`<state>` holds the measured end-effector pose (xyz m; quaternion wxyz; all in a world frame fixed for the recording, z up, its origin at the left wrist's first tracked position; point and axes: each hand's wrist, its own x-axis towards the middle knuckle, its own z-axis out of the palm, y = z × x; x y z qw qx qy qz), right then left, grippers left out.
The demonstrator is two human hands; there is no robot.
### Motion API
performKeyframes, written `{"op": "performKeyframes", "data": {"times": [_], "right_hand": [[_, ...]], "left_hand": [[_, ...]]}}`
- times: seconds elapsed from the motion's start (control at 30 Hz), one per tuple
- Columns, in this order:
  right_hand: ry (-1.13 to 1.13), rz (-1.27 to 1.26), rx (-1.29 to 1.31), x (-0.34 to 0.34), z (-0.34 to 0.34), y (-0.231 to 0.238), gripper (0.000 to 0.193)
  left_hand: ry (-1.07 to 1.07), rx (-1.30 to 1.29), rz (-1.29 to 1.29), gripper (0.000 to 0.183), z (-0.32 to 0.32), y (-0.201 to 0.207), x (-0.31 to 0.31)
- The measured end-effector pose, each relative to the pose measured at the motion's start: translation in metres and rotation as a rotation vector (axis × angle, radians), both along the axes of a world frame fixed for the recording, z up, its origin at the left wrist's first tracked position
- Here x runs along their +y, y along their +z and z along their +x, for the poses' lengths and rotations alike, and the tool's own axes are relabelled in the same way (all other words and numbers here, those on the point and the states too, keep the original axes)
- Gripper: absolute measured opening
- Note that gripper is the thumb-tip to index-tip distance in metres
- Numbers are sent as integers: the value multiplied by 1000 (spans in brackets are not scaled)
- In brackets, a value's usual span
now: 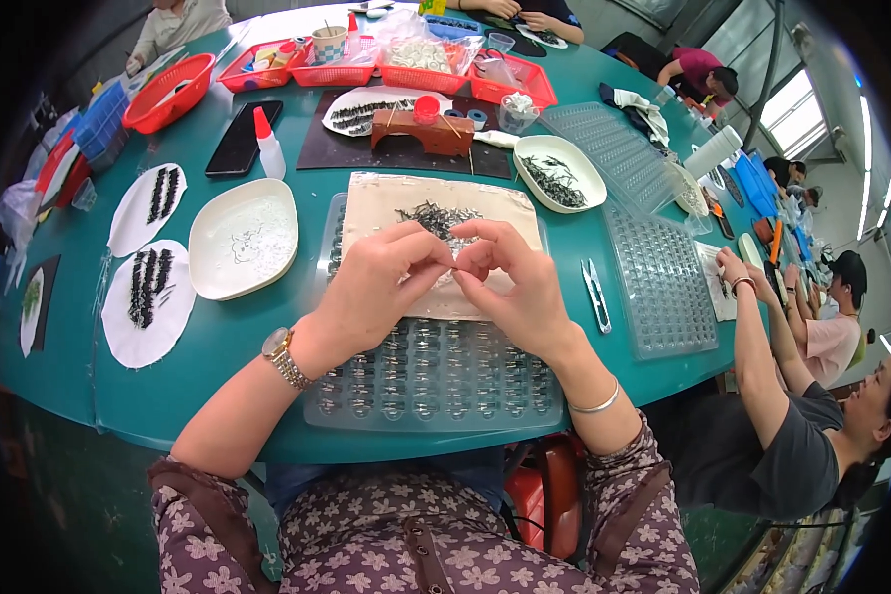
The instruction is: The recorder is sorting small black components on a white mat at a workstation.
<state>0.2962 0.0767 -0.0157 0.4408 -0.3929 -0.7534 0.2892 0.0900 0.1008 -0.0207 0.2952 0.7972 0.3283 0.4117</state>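
My left hand [381, 282] and my right hand [510, 287] meet fingertip to fingertip above a beige cloth-covered board [371, 203]. Both are closed in a pinch, and whatever lies between the fingertips is too small to make out. Just beyond them, a loose pile of small dark slivers [436, 216] with pale bits rests on the board. Beneath the board lies a clear plastic tray [426, 381], its rows of pockets holding small dark pieces. Tweezers [596, 295] lie on the table to the right of my right hand.
Left stand a white dish [243, 238] and round white pads [148, 307] with dark rows. A dish of dark slivers [561, 173] and clear trays [663, 282] lie right. Behind are a red-brown stand [421, 134], glue bottle [268, 148] and red baskets [421, 79]. A co-worker [782, 426] sits close right.
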Motion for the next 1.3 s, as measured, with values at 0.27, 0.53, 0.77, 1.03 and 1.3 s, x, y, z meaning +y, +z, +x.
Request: {"op": "performKeyframes", "data": {"times": [0.27, 0.53, 0.77, 1.03, 1.3], "right_hand": [[-18, 76, -67, 1, 2, 1, 52], [-42, 76, -42, 2, 0, 7, 44], [-132, 89, -102, 8, 16, 6, 24], [-254, 7, -42, 9, 53, 17, 13], [-54, -145, 196, 22, 105, 21, 6]], "left_hand": [[7, 38, 110, 7, 2, -2, 1], [20, 76, 172, 7, 2, 3, 0], [11, -60, -42, 9, 6, 5, 9], [-65, -105, -127, 12, 40, 18, 21], [20, -109, -245, 11, 94, 30, 6]]}}
